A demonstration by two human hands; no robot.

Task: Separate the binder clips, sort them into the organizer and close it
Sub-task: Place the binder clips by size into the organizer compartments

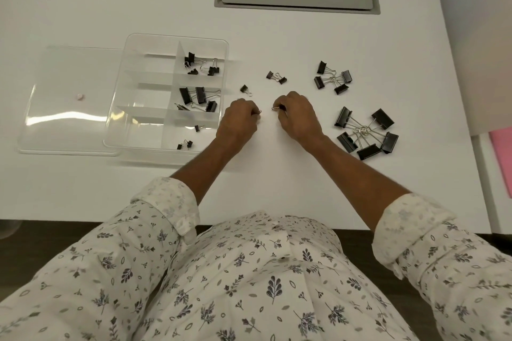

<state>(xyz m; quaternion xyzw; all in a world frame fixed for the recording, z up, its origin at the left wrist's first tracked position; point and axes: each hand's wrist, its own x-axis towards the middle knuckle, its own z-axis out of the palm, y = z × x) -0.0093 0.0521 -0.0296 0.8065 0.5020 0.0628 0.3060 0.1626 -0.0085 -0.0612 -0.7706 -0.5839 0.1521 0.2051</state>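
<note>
Partway. Organizer (225,46) open, left on table (277,174); right-side compartments hold clips by size. Left hand (241,117) & right hand (297,116): fingers curled, each pinching small clip (276,108), apart. To do: big bunch (365,133) near right, mid bunch (332,79) far right, small pair (277,78), lid (69,108) off

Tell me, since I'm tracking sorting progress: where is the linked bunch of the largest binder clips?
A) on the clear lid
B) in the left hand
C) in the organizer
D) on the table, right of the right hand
D: the largest clips lie linked together on the table, to the right of the right hand and outside the organizer.
</note>
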